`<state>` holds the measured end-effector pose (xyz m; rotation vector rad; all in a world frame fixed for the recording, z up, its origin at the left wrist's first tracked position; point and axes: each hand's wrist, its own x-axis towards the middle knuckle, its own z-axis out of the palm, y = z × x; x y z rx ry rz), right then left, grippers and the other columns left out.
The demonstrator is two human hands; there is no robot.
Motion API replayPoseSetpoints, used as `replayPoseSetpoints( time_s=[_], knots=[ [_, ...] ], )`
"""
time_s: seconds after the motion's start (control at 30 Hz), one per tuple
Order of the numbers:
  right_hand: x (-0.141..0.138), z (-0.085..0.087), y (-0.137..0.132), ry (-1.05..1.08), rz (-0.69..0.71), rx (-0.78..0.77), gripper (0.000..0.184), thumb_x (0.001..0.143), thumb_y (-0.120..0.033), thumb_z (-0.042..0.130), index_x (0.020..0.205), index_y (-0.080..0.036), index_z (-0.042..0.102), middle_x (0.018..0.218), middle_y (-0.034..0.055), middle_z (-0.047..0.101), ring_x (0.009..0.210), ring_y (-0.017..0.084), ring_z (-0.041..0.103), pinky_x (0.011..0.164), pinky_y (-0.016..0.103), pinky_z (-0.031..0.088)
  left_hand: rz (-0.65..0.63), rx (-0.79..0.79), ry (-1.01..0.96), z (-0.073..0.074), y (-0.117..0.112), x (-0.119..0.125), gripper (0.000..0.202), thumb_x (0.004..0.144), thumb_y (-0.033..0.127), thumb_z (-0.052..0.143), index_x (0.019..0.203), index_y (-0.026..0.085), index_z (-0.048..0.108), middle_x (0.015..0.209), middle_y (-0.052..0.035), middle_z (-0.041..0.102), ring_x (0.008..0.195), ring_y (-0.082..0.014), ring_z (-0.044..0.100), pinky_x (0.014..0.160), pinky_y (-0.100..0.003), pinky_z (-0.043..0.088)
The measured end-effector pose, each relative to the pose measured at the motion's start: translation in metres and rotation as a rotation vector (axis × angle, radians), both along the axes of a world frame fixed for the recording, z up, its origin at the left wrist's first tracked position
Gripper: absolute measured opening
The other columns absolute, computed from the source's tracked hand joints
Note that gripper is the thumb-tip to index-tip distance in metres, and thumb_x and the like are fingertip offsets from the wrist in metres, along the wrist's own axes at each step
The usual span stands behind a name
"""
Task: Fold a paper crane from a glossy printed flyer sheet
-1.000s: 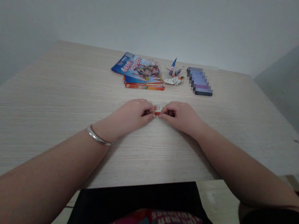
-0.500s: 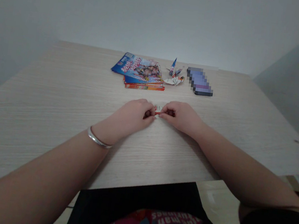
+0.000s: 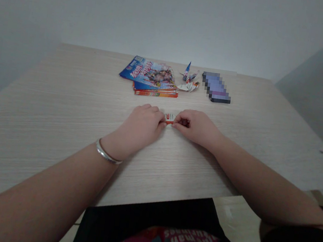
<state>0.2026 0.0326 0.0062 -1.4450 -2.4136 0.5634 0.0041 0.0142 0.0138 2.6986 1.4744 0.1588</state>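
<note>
A small piece of printed paper point(image 3: 169, 118), white with red print and an orange edge, lies low over the table between my two hands. My left hand point(image 3: 145, 126) pinches its left end between thumb and fingers. At the right end, the thumb and index finger of my right hand point(image 3: 198, 126) grip it, the other fingers curled in. Both ends of the paper are hidden under the fingertips, and its folds are too small to make out.
Beyond my hands lies a stack of colourful printed leaflets point(image 3: 150, 74). Two folded paper cranes, one bluish point(image 3: 187, 73) and one whitish point(image 3: 188, 86), sit right of it. A phone point(image 3: 216, 87) with a blurred screen lies farther right. A wall point(image 3: 175, 19) rises behind the table.
My left hand has turned slightly and its fingers have closed down flatter, shifting a little left. More of the paper's printed face shows. My right hand has hardly moved.
</note>
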Motion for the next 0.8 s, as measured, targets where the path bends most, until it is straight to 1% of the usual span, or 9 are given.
replayPoseSetpoints(
  time_s=[0.1,0.27,0.47,0.67,0.8],
  knots=[
    [-0.0006,-0.0013,-0.0002,0.014,-0.018,-0.022,0.013,0.091,-0.028,0.067,0.085,-0.019,0.073,0.081,0.0025,0.072,0.071,0.014,0.057,0.066,0.029,0.036,0.015,-0.036,-0.043,-0.0017,0.0005,0.0001,0.029,0.1,0.025,0.048,0.093,0.011,0.072,0.094,-0.0136,0.073,0.094,-0.0264,0.064,0.091,-0.04,0.049],
    [-0.0019,-0.0036,0.0002,0.046,-0.022,-0.022,0.009,0.091,-0.025,0.067,0.085,-0.018,0.071,0.079,0.0023,0.071,0.072,0.014,0.058,0.067,0.028,0.038,0.079,-0.056,-0.095,-0.0046,0.0017,0.0023,0.026,0.101,0.028,0.05,0.093,0.012,0.07,0.085,-0.0103,0.069,0.08,-0.0234,0.061,0.08,-0.037,0.048],
    [-0.0025,-0.0033,0.0011,0.068,-0.036,-0.052,0.007,0.089,-0.024,0.068,0.084,-0.019,0.069,0.077,0.0007,0.07,0.071,0.014,0.058,0.066,0.028,0.038,0.065,-0.036,-0.101,-0.0071,0.0032,0.003,0.023,0.099,0.028,0.052,0.093,0.014,0.069,0.086,-0.0106,0.07,0.084,-0.0246,0.063,0.081,-0.037,0.049],
    [-0.0009,-0.0058,0.0025,0.093,-0.022,-0.055,0.007,0.089,-0.025,0.069,0.083,-0.02,0.069,0.074,-0.0008,0.069,0.069,0.013,0.057,0.065,0.027,0.037,0.076,-0.045,-0.093,-0.0041,0.002,0.0037,0.023,0.098,0.026,0.051,0.092,0.014,0.069,0.084,-0.0101,0.069,0.08,-0.0237,0.062,0.08,-0.037,0.049],
    [-0.0012,-0.006,0.0027,0.099,-0.035,-0.056,0.008,0.088,-0.026,0.07,0.083,-0.02,0.069,0.075,-0.0007,0.069,0.07,0.013,0.058,0.065,0.027,0.038,0.076,-0.039,-0.088,-0.0022,0.0018,0.0042,0.023,0.098,0.026,0.052,0.091,0.013,0.069,0.086,-0.0111,0.07,0.081,-0.0244,0.062,0.078,-0.037,0.048]
  ],
)
